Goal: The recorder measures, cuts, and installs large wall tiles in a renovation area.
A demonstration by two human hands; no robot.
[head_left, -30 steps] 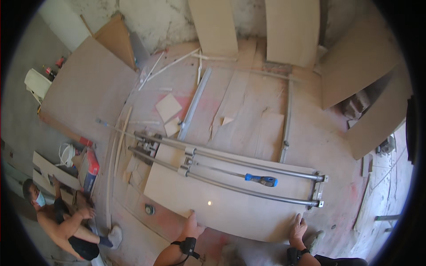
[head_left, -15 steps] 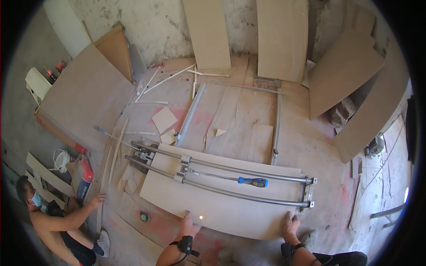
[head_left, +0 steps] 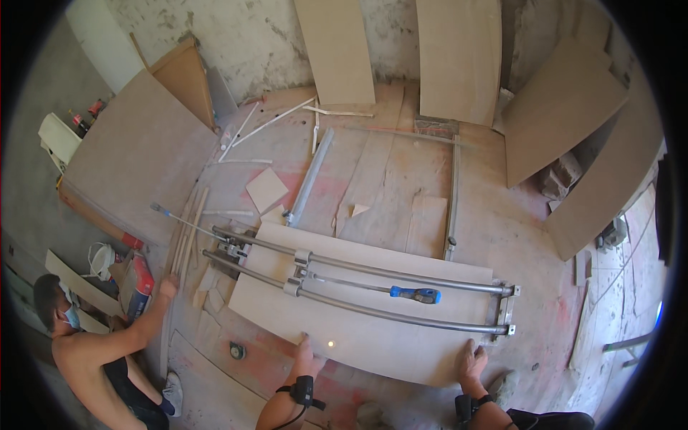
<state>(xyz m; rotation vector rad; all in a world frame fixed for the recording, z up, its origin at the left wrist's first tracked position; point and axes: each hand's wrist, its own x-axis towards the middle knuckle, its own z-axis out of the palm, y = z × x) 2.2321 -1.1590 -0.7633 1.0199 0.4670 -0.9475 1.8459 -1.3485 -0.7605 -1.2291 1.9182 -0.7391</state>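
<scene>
A large beige tile (head_left: 387, 356) lies under the twin metal rails of a manual tile cutter (head_left: 401, 309). My left hand (head_left: 305, 358) is closed on the tile's near edge, left of its middle. Toward the near right corner, my right hand (head_left: 471, 364) grips the same edge; the undersides of both hands are hidden. Between the rails, the cutter's sliding carriage (head_left: 298, 272) sits left of centre, its blue-handled lever (head_left: 416, 294) pointing right. A small round spot of light shows on the tile beside my left hand.
At left, a masked co-worker (head_left: 93, 351) crouches, one hand near thin tile strips (head_left: 188, 240). Metal guide bars (head_left: 313, 175) and tile offcuts (head_left: 266, 190) lie beyond the cutter. Large tiles (head_left: 460, 61) lean on the walls. A round green-black object (head_left: 237, 350) lies near my left arm.
The tile has slid slightly away from me under the rails, both my hands moving with it. The co-worker leans forward, with a hand farther up along the strips. The view has shifted a little.
</scene>
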